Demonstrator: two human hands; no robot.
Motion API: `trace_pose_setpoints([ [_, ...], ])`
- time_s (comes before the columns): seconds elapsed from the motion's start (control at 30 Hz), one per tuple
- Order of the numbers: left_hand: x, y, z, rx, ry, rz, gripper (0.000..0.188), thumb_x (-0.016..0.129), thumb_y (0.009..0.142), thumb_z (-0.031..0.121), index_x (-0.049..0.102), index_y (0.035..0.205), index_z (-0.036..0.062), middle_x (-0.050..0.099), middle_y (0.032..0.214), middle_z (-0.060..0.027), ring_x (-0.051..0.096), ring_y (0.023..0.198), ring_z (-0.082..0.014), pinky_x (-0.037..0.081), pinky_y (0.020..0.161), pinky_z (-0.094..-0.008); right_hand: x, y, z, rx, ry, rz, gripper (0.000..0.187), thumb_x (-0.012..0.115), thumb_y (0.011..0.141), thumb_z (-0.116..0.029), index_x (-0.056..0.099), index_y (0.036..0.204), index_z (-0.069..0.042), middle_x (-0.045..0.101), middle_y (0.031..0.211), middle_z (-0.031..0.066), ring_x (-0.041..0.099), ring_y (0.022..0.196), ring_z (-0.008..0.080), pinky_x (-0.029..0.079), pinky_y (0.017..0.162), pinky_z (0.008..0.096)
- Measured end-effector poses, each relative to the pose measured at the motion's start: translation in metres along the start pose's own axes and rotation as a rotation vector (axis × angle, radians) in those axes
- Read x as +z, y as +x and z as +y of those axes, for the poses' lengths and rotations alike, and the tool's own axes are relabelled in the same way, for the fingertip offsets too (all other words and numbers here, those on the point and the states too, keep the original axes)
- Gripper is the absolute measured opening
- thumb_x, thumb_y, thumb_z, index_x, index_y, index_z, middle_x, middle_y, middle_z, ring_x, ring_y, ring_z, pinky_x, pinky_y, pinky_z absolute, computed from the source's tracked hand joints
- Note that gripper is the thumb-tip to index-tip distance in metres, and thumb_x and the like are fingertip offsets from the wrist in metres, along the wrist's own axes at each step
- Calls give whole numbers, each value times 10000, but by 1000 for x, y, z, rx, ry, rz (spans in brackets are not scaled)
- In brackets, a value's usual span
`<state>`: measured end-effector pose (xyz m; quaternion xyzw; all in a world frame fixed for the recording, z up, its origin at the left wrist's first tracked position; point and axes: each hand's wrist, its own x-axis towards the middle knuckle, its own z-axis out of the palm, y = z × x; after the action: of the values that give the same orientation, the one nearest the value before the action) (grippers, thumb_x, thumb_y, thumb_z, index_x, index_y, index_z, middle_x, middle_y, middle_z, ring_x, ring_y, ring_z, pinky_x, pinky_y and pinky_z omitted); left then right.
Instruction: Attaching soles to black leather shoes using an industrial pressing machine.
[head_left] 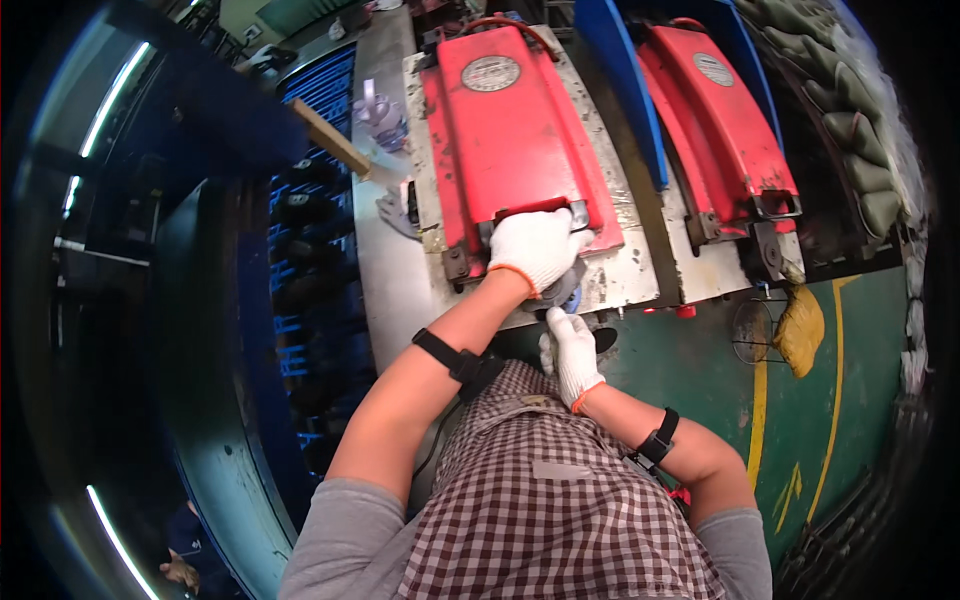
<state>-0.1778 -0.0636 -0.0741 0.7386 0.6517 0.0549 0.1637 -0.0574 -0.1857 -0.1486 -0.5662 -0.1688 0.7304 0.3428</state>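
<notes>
A red press-like machine point(515, 130) with an oval plate on top stands in front of me. My left hand point(535, 250), in a white knitted glove with an orange cuff, is closed around the metal handle point(580, 214) at its near end. Below that wrist, a dark grey curved piece with a blue part point(571, 298) shows at the bench edge; its kind is unclear. My right hand point(572, 358), gloved the same way, is close to this piece with curled fingers. What it grips, if anything, is hidden.
A second red machine point(715, 120) stands at the right between blue panels. Grey-green boot-shaped pieces point(860, 150) hang on a rack at far right. A lilac bottle point(378, 112) and a grey glove-like item point(397, 212) lie left. A yellow cloth point(800, 330) hangs by a wire ring.
</notes>
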Motion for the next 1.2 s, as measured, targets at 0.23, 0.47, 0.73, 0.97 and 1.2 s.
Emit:
trace_pose_setpoints([
  [0.23, -9, -1, 5, -26, -56, 7, 554, 560, 965, 580, 703, 989, 46, 741, 838, -186, 739, 805, -355, 564, 727, -500, 50, 0, 33, 209, 315, 101, 456, 725, 936, -519, 579, 1132, -134, 561, 747, -6, 520, 609, 128, 453, 573, 298],
  [0.47, -55, -7, -2, 49, -123, 71, 466, 565, 938, 528, 717, 940, 87, 735, 889, -181, 721, 870, -369, 555, 790, -489, 3, 4, -18, 286, -511, -458, 650, 599, 981, -609, 565, 1312, -51, 681, 1016, 134, 697, 761, 227, 607, 731, 388],
  [0.73, -180, 0, 5, 153, -48, 474, 354, 698, 877, 412, 744, 1070, 119, 752, 967, -159, 734, 896, -323, 574, 814, -408, -2, 11, -127, 2, -1103, -539, 522, 585, 1007, -520, 678, 1067, -10, 698, 794, 88, 660, 638, 156, 551, 618, 321],
  [0.97, -228, 17, -29, 615, 417, 1160, 536, 765, 822, 281, 641, 1282, 35, 623, 1224, -194, 585, 1108, -406, 437, 981, -498, 60, 85, -153, -779, -1137, -8, 707, 725, 890, -451, 533, 1437, -45, 601, 1317, 331, 623, 1209, 414, 481, 1060, 480],
  [1.2, -207, 7, -47, 518, 475, 1201, 562, 800, 809, 264, 647, 1305, 49, 631, 1314, -217, 601, 1231, -397, 470, 1040, -487, 125, 147, -122, -1073, -1544, 227, 925, 837, 765, -438, 436, 1541, -133, 399, 1515, 343, 524, 1294, 507, 439, 1122, 472],
])
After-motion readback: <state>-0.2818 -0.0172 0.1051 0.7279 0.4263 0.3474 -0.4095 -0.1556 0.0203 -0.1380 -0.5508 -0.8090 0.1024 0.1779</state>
